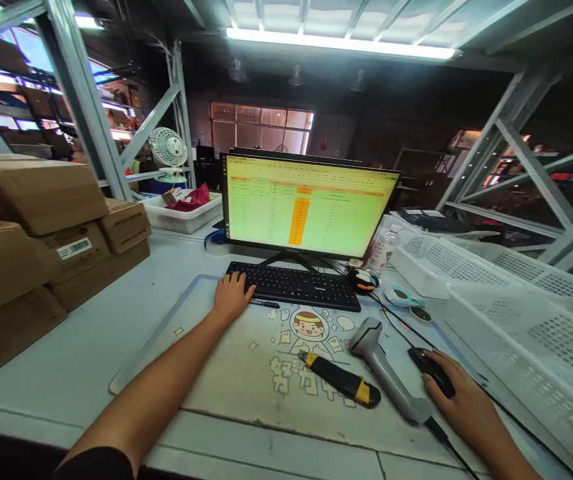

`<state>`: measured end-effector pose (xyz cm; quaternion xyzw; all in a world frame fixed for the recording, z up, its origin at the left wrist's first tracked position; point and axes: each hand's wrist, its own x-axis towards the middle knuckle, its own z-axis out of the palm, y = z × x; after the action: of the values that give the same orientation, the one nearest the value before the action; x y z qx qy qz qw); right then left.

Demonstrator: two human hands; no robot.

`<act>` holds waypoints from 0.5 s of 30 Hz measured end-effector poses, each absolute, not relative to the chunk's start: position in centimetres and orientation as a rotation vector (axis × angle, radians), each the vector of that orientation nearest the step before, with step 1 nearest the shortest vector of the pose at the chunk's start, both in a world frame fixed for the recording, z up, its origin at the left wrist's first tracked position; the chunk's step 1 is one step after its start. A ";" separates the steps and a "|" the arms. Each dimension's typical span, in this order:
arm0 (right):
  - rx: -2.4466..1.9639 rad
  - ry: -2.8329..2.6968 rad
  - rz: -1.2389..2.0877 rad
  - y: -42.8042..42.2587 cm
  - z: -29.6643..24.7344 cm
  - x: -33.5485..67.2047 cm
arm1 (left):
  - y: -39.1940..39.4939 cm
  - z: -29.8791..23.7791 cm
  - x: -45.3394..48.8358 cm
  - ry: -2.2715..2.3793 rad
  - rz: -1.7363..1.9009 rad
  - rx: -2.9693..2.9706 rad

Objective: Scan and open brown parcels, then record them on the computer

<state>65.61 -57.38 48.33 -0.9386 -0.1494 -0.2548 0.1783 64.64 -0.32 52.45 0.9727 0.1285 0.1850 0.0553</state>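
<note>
My left hand (234, 297) rests at the left end of the keyboard (294, 285), fingers lying loosely on the keys, open and holding nothing. My right hand (459, 393) is closed over the mouse (431, 370), palm on top, gripping it on the desk mat (226, 380).

Items on the mat: a barcode scanner (384, 373) lies on its side just beside my right hand. A black-and-yellow box cutter (339, 379) lies between my hands, apart from both. A pen (264, 303) lies along the keyboard's front edge.

A monitor (309, 207) stands behind the keyboard, showing a green spreadsheet with an orange column. Stacked cardboard boxes (31, 200) stand on the desk to my left. White slotted plastic baskets (531, 353) are to my right. A smaller white basket (181, 219) behind the boxes holds a red item (189, 199). A white fan (169, 147) stands behind it.
</note>
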 end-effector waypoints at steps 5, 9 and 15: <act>-2.632 -0.394 -0.701 -58.0 47.9 66.1 | -0.4 52.5 64.6 0.392 0.554 2.934; -2.615 -0.407 -0.688 -58.0 48.2 66.0 | -0.3 52.5 64.8 0.387 0.552 2.920; -2.617 -0.457 -0.663 -58.1 48.7 66.0 | -0.2 52.2 65.0 0.379 0.556 2.900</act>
<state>65.97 -58.12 48.66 -0.9365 -0.1636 -0.2371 0.2002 65.01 -0.17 52.23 0.9708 0.1270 0.1861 0.0824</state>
